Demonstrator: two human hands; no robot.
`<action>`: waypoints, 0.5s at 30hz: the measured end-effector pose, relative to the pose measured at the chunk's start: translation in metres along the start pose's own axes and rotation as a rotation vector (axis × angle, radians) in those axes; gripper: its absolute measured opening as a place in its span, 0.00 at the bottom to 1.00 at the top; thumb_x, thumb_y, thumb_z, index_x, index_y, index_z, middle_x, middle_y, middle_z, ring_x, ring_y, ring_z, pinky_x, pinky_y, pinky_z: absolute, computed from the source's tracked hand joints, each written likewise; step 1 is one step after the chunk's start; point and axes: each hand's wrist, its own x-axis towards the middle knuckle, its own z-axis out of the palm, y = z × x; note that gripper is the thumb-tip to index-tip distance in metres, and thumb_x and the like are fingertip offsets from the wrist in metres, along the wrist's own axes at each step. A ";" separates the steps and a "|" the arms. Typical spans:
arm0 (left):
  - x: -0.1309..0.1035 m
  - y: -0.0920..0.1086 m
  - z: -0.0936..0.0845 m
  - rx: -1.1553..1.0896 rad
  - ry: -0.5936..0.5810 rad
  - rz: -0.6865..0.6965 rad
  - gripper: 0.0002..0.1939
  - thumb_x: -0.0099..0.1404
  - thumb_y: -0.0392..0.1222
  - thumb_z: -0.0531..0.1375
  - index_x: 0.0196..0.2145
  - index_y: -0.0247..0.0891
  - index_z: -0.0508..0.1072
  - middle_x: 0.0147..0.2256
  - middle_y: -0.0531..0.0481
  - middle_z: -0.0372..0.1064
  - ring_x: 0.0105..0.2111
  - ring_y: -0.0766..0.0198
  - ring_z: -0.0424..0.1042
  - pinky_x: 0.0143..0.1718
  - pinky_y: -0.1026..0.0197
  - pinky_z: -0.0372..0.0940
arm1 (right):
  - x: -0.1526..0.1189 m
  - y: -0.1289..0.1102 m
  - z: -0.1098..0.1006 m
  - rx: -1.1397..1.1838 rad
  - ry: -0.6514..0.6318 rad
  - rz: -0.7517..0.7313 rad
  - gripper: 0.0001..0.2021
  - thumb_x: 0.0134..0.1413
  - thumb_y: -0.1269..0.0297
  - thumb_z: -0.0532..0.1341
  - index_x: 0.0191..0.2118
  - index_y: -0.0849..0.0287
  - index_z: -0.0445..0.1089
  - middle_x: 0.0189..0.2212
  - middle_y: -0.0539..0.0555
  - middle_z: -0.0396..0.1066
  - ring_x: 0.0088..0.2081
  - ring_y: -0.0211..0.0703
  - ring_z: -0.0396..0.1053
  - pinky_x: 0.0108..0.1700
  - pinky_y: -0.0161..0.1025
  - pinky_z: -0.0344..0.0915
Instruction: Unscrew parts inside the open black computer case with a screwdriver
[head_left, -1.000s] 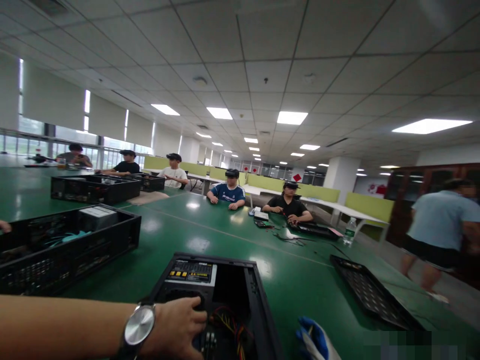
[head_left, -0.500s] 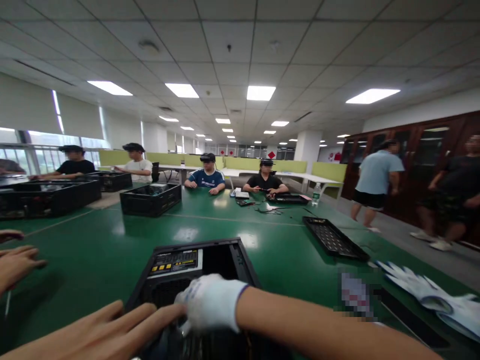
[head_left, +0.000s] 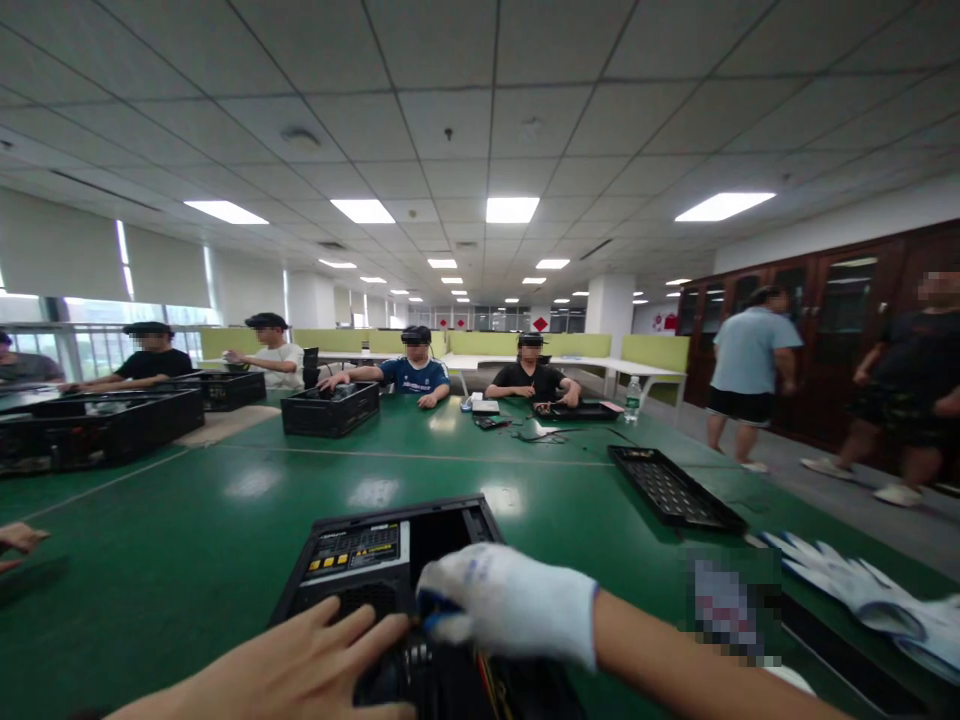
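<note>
Left hand (head_left: 300, 665) lies flat and open, fingers spread on top of the power supply (head_left: 360, 560) at the near end of the open PC case (head_left: 450, 530), which sits on the green tabletop (head_left: 187, 540) right in front. Gloved right hand (head_left: 510, 605) curls over the case rim; I can't tell if it's pinching anything inside. My take: keep the left pressing down so the case doesn't skate, and mind the loose wires (head_left: 487, 668) underneath.

L hand (head_left: 300, 665) flat, R hand (head_left: 510, 605) (gloved) curled.
</note>
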 end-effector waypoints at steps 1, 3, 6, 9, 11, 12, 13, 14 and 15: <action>0.013 0.003 -0.011 0.032 -0.040 0.049 0.46 0.59 0.25 0.69 0.67 0.61 0.62 0.70 0.34 0.58 0.60 0.34 0.72 0.54 0.33 0.75 | -0.027 0.004 -0.011 0.024 0.189 0.086 0.11 0.61 0.64 0.61 0.47 0.53 0.77 0.35 0.54 0.80 0.34 0.47 0.79 0.37 0.39 0.74; 0.036 0.003 -0.013 0.052 -0.082 0.106 0.47 0.53 0.27 0.74 0.66 0.52 0.66 0.67 0.25 0.60 0.58 0.29 0.73 0.51 0.31 0.75 | -0.078 0.009 -0.012 0.020 0.368 0.211 0.20 0.65 0.73 0.51 0.54 0.52 0.75 0.42 0.57 0.79 0.39 0.44 0.79 0.44 0.39 0.75; 0.060 -0.007 0.017 0.001 -0.122 0.128 0.52 0.45 0.30 0.78 0.66 0.52 0.66 0.67 0.24 0.60 0.57 0.26 0.74 0.51 0.29 0.74 | -0.137 0.005 0.009 0.023 0.450 0.360 0.20 0.66 0.73 0.51 0.53 0.50 0.76 0.42 0.57 0.80 0.40 0.43 0.79 0.42 0.36 0.76; 0.069 -0.014 0.038 -0.033 -0.159 0.082 0.50 0.47 0.31 0.76 0.65 0.54 0.67 0.68 0.29 0.60 0.59 0.30 0.72 0.56 0.30 0.70 | -0.159 -0.011 0.015 0.143 0.524 0.528 0.13 0.67 0.65 0.58 0.51 0.47 0.77 0.47 0.54 0.80 0.47 0.45 0.78 0.50 0.37 0.74; 0.069 -0.013 0.032 -0.050 -0.204 0.053 0.48 0.48 0.34 0.77 0.64 0.51 0.68 0.66 0.30 0.63 0.63 0.31 0.68 0.61 0.30 0.66 | -0.156 -0.022 0.003 0.273 0.572 0.626 0.12 0.67 0.60 0.59 0.50 0.47 0.78 0.45 0.53 0.79 0.44 0.44 0.77 0.50 0.37 0.72; 0.069 -0.010 0.024 -0.066 -0.228 0.043 0.46 0.50 0.38 0.77 0.65 0.49 0.68 0.66 0.30 0.63 0.64 0.32 0.66 0.63 0.30 0.63 | -0.153 -0.027 -0.005 0.352 0.590 0.671 0.12 0.67 0.56 0.59 0.49 0.48 0.78 0.43 0.52 0.79 0.41 0.43 0.76 0.47 0.37 0.72; 0.071 -0.006 0.015 -0.093 -0.240 0.033 0.44 0.52 0.44 0.76 0.65 0.46 0.69 0.66 0.29 0.63 0.65 0.32 0.65 0.64 0.30 0.62 | -0.148 -0.032 -0.012 0.432 0.605 0.709 0.13 0.67 0.52 0.59 0.49 0.49 0.77 0.40 0.52 0.78 0.39 0.43 0.75 0.45 0.37 0.72; 0.075 -0.001 0.008 -0.121 -0.232 0.017 0.40 0.57 0.50 0.74 0.64 0.43 0.70 0.65 0.29 0.65 0.65 0.33 0.65 0.65 0.31 0.61 | -0.144 -0.037 -0.019 0.519 0.621 0.745 0.16 0.67 0.48 0.59 0.48 0.50 0.77 0.38 0.51 0.77 0.37 0.43 0.73 0.42 0.37 0.71; 0.081 0.005 0.003 -0.142 -0.192 -0.005 0.34 0.62 0.55 0.70 0.62 0.40 0.72 0.63 0.31 0.67 0.64 0.35 0.67 0.65 0.33 0.63 | -0.141 -0.041 -0.022 0.610 0.643 0.771 0.18 0.66 0.44 0.59 0.48 0.51 0.77 0.36 0.51 0.76 0.36 0.42 0.73 0.41 0.36 0.70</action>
